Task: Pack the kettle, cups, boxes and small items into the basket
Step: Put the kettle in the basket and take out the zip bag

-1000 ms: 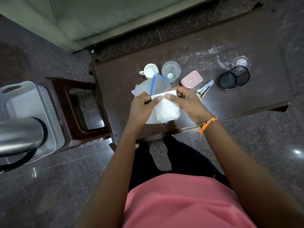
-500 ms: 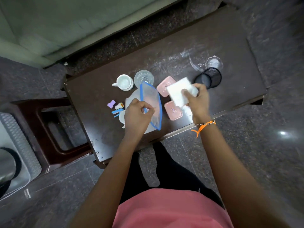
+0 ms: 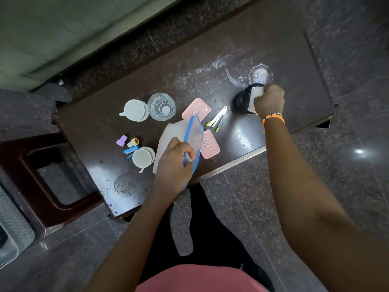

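Observation:
My left hand (image 3: 173, 165) grips a clear pouch with a blue rim (image 3: 194, 135), held on edge over the dark table (image 3: 210, 66). My right hand (image 3: 269, 100) presses a folded white cloth (image 3: 257, 94) into the black mesh cup (image 3: 242, 102) at the table's right. Two pink boxes lie near the pouch, one behind it (image 3: 196, 107) and one to its right (image 3: 210, 144). Two white cups (image 3: 134, 109) (image 3: 143, 158) and a glass (image 3: 161, 106) stand at the left. The basket shows only as a grey edge (image 3: 8, 224) at far left.
Small purple, yellow and blue items (image 3: 128, 144) lie next to the nearer cup. White clips (image 3: 217, 119) lie between the boxes and the mesh cup. A clear lid (image 3: 261, 73) sits behind the mesh cup. A brown stool (image 3: 42, 175) stands left of the table.
My right hand carried the white cloth away from the pouch to the right and now pushes it into the mesh cup. My left hand kept hold of the pouch. The view shifted right.

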{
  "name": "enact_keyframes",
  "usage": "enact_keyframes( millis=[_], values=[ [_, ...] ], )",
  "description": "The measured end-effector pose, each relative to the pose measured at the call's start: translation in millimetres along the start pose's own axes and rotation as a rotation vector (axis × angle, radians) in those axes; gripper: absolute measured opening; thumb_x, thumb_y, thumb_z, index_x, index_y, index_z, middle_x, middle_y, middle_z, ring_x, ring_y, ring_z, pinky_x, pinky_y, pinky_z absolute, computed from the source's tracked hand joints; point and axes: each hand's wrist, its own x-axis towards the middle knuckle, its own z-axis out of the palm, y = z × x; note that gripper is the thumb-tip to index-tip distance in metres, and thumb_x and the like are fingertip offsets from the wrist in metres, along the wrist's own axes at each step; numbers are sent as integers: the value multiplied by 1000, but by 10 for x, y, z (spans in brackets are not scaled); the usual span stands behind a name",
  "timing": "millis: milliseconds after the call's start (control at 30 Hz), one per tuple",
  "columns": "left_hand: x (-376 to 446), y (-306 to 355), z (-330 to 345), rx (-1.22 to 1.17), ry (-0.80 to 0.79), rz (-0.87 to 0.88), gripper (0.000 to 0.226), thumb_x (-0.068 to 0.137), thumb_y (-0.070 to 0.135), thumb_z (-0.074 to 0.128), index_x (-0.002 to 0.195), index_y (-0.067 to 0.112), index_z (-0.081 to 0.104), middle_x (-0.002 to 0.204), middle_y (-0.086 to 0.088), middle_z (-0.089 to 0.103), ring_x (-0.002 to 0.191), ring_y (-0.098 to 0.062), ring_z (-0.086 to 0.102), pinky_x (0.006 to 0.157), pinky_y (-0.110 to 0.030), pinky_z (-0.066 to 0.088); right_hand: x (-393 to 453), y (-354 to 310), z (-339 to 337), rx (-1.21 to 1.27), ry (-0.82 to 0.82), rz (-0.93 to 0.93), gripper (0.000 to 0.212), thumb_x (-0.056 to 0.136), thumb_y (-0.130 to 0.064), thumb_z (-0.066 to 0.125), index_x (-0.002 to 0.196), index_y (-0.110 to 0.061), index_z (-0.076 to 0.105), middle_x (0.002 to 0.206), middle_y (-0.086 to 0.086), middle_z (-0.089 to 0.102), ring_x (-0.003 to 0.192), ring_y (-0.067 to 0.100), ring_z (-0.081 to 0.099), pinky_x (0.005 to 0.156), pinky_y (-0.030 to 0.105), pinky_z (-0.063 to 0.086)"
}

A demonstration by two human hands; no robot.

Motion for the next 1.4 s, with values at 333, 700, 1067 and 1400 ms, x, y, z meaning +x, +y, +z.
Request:
enact_keyframes(
  millis=[333, 700, 1067, 1400],
  values=[
    [-245, -200, -108, -27, 33, -32, 16, 69, -13, 53, 69, 3, 55, 82, -10, 50, 68, -15, 42, 61, -9, 34, 18, 54, 153, 125, -29, 9, 37, 84, -1, 50, 119, -6, 61, 123, 17, 63, 115, 31, 57, 93, 33, 45],
    [-266, -201, -130, -90, 40, 1, 14, 73, -9, 57, 75, 4, 62, 84, -6, 51, 63, -2, 47, 58, -5, 34, -64, 87, 346, -112, -71, -45, 85, 74, -10, 70, 145, -20, 24, 155, 8, 19, 137, 38, 24, 108, 55, 32],
    [-633, -456, -664, -117, 465, -90, 29, 71, -15, 52, 73, 13, 62, 78, 1, 45, 59, -7, 45, 55, -6, 34, -501, -557, 515, 13, 50, -510, 79, 66, -15, 67, 139, -13, 37, 143, 14, 35, 127, 37, 34, 107, 34, 22],
    [-661, -1018, -721, 4, 656, -274, 30, 72, -11, 50, 89, 7, 68, 88, -3, 43, 62, -9, 37, 62, -13, 30, -593, -1134, 973, -167, -113, -656, 80, 70, -9, 64, 143, -17, 31, 147, 9, 30, 131, 33, 31, 104, 31, 23]
  ],
)
